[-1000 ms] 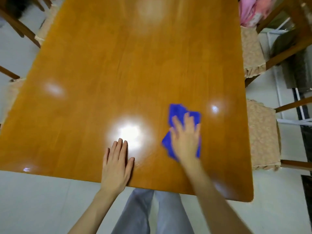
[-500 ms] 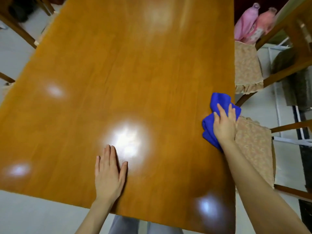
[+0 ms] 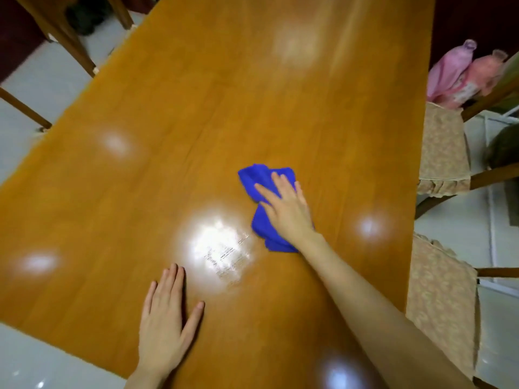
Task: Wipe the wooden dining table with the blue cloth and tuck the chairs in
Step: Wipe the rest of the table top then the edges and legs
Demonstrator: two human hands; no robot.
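The glossy wooden dining table [image 3: 196, 113] fills most of the head view. A bunched blue cloth [image 3: 259, 178] lies near its middle, and my right hand [image 3: 286, 209] presses flat on top of it with fingers spread. My left hand [image 3: 165, 321] rests palm down on the bare wood near the front edge, holding nothing. Two chairs with beige padded seats stand along the right side: the near chair [image 3: 441, 304] and the far chair [image 3: 443, 153], both partly under the tabletop. A wet streak shines just left of the cloth.
Wooden legs of another chair [image 3: 64, 37] show at the far left on the pale tiled floor [image 3: 42, 80]. Pink bottles [image 3: 460, 71] stand beyond the far right chair. White metal framing [image 3: 494, 248] runs behind the right-side chairs.
My right hand has swept the cloth from the table's right edge back left to the middle. My left hand has stayed flat near the front edge.
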